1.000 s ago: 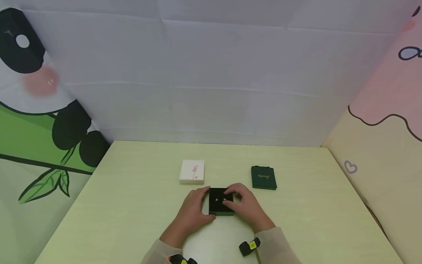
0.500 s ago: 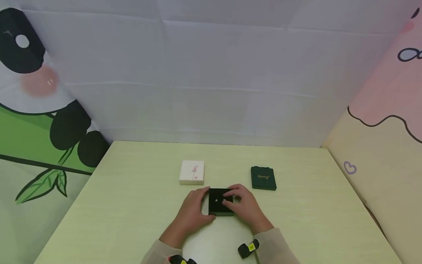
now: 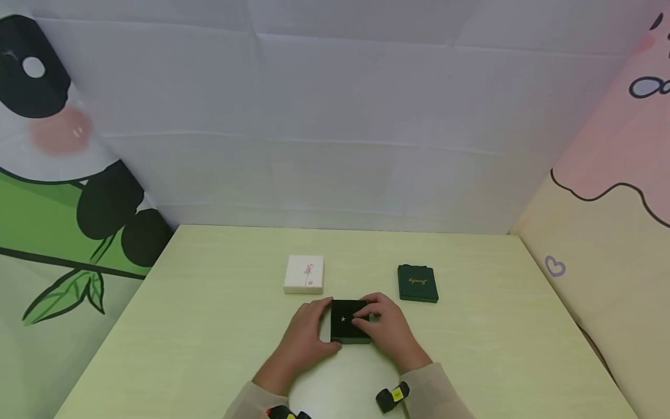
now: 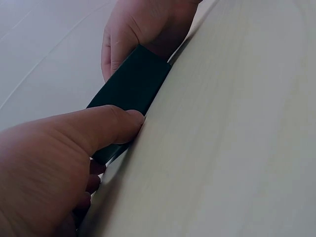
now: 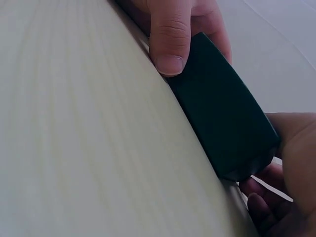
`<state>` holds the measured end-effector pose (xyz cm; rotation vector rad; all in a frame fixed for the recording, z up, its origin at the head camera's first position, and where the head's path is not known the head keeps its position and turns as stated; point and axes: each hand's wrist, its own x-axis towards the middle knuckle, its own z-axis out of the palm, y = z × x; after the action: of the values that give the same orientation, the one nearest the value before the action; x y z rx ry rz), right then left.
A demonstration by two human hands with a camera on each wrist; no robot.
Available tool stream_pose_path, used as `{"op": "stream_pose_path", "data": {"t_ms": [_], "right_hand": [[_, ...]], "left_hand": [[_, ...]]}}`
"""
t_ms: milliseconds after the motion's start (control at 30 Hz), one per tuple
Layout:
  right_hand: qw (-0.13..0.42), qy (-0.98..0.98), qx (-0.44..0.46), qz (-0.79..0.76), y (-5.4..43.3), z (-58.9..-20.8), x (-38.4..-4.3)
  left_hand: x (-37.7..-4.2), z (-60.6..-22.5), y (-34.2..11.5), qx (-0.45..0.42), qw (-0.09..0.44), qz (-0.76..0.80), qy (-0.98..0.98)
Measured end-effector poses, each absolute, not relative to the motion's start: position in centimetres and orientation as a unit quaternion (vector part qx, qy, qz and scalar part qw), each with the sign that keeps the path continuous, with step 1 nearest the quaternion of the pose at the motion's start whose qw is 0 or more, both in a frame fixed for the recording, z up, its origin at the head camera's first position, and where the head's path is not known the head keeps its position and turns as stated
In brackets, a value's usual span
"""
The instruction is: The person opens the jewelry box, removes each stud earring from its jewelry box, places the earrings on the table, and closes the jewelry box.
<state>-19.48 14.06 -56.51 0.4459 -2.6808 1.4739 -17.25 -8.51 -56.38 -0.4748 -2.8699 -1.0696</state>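
Observation:
A small dark green jewelry box [image 3: 350, 338] with a black insert lies on the table between both hands. One silver star-shaped stud earring [image 3: 343, 319] shows on the left of the insert. My left hand [image 3: 306, 333] grips the box's left side, fingers at the far corner and thumb at the near edge; in the left wrist view the thumb [image 4: 126, 126] presses on the green side wall. Over the right part of the insert, my right hand [image 3: 387, 331] pinches with thumb and index fingertip at the second star earring, which the fingertips hide.
A white box [image 3: 304, 274] with a pink flower print stands behind the left hand. Back right lies a dark green lid [image 3: 418, 283] with gold lettering. The pale wooden table [image 3: 220, 279] ends at a white cloth backdrop [image 3: 335, 116].
The right thumb and index fingertip have closed together over the right-hand star earring, which was visible between them before. The left hand and the box have stayed in place.

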Motion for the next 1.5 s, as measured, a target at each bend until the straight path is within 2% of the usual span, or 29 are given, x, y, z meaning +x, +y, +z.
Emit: {"op": "stream_pose_path", "data": {"t_ms": [533, 1500], "right_hand": [[0.018, -0.877, 0.156, 0.454, 13.9, -55.8, -19.4], [0.059, -0.886, 0.135, 0.439, 13.3, -55.0, -18.8]], "left_hand": [[-17.0, -56.2, -8.4, -0.152, 0.021, -0.34, -0.928], [-16.8, -55.4, -8.5, -0.156, 0.017, -0.34, -0.927]]}}
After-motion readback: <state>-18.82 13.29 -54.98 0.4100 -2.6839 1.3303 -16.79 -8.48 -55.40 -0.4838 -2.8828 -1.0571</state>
